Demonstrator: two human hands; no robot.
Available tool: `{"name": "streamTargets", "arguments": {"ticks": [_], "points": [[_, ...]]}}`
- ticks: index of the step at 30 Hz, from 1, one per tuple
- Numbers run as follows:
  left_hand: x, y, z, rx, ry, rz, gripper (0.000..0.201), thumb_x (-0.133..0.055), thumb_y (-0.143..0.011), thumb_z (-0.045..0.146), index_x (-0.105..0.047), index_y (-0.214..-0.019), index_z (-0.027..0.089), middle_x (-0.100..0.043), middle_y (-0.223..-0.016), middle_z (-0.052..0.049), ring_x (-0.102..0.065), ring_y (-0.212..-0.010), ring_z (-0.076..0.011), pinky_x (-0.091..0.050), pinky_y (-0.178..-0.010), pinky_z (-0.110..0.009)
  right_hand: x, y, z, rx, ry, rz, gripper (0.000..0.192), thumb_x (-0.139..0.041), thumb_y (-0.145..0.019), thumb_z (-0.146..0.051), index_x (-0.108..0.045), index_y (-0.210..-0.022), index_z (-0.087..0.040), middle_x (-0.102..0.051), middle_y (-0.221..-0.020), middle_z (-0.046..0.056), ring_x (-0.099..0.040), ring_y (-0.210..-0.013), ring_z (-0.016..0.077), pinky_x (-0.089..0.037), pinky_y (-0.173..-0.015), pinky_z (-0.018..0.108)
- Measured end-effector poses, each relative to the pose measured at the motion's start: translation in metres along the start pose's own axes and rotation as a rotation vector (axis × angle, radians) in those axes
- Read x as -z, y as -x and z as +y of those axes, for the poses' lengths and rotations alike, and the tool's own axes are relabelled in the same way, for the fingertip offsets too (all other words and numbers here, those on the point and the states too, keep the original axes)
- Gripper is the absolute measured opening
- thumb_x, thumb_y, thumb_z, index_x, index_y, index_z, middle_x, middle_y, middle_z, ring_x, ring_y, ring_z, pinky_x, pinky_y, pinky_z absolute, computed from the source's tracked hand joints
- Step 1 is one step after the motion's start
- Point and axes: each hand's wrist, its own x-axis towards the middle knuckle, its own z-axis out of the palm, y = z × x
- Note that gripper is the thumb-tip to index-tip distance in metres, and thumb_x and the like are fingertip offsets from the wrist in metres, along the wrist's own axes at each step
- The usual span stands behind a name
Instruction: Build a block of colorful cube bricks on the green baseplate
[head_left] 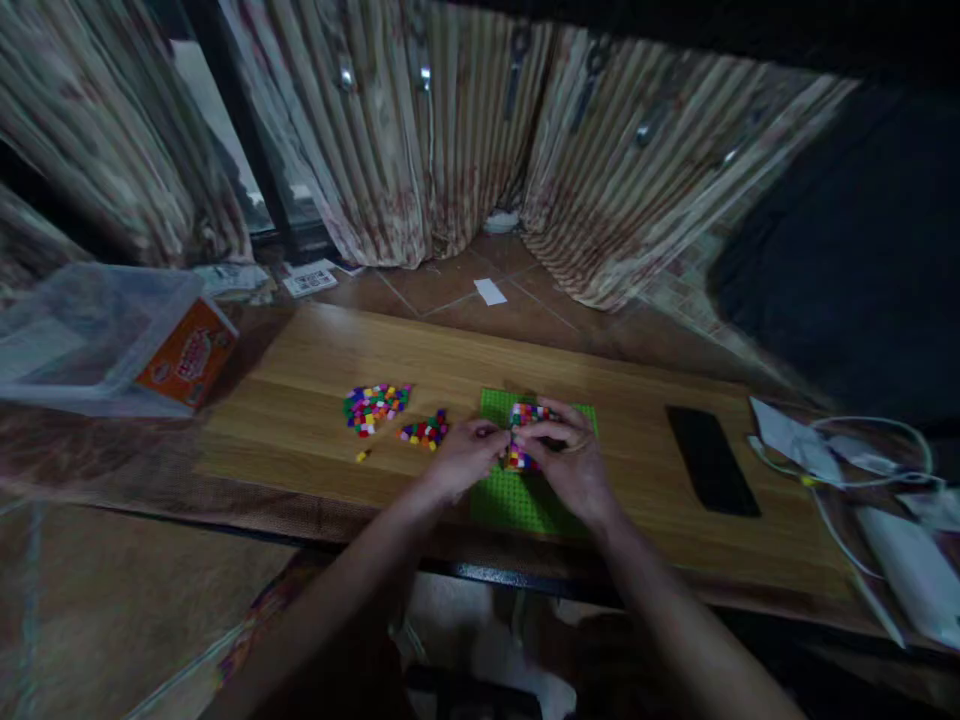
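Observation:
A green baseplate [517, 505] lies on the wooden table [315, 380] in front of me, with a patch of small multicoloured bricks [526, 412] built on it. My left hand [465, 458] and my right hand [574, 462] meet over the plate, fingertips touching the built bricks. Whether either hand pinches a loose brick is hidden by the fingers and the dim light. Two loose heaps of coloured bricks [375, 405] [425, 431] lie to the left of the plate, and a single yellow brick [362, 456] sits apart from them.
A clear plastic box [90, 335] with an orange carton [189, 352] stands at the far left. A black phone [711, 460] lies right of the plate. White cables and paper [847, 455] crowd the right end. Curtains hang behind the table.

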Motion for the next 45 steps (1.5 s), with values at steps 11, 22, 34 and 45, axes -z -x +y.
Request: {"name": "streamTargets", "arguments": {"ticks": [11,22,34,45], "points": [[0.009,0.004,0.006,-0.001,0.252,0.011,0.024,-0.076,-0.066,0.031,-0.066,-0.075,0.011,-0.053,-0.061,0.002,-0.033,-0.044,-0.0016,-0.018,-0.041,-0.017,0.009,-0.002,-0.004,-0.017,-0.107,0.011,0.014,-0.073,-0.077,-0.037,-0.077,-0.09,-0.033,-0.062,-0.125,0.004,-0.054,-0.118,0.0263,-0.038,-0.103,0.05],[0.011,0.018,0.024,-0.008,0.509,-0.214,0.036,-0.08,-0.063,0.02,-0.072,-0.097,0.009,-0.058,-0.065,-0.002,-0.031,-0.044,-0.0002,-0.012,-0.042,-0.016,0.021,0.0,-0.037,0.277,0.099,-0.005,0.018,-0.058,-0.09,-0.032,-0.072,-0.101,-0.032,-0.066,-0.114,0.002,-0.056,-0.11,0.0228,-0.043,-0.096,0.046],[0.003,0.019,0.021,-0.104,0.463,-0.345,0.047,-0.075,-0.073,0.027,-0.066,-0.116,0.012,-0.052,-0.058,0.002,-0.029,-0.043,-0.0011,-0.016,-0.043,-0.018,0.02,0.002,-0.038,0.114,-0.1,-0.097,0.015,-0.062,-0.088,-0.034,-0.074,-0.082,-0.029,-0.064,-0.112,0.002,-0.057,-0.11,0.0214,-0.042,-0.098,0.043],[0.008,0.006,0.014,-0.098,0.218,0.07,0.014,-0.067,-0.074,0.026,-0.063,-0.072,0.013,-0.05,-0.057,0.003,-0.032,-0.042,-0.0029,-0.018,-0.041,-0.019,0.036,-0.003,-0.022,0.263,0.257,-0.091,0.014,-0.061,-0.087,-0.032,-0.073,-0.083,-0.026,-0.063,-0.116,0.006,-0.052,-0.111,0.0264,-0.044,-0.095,0.048]]}}
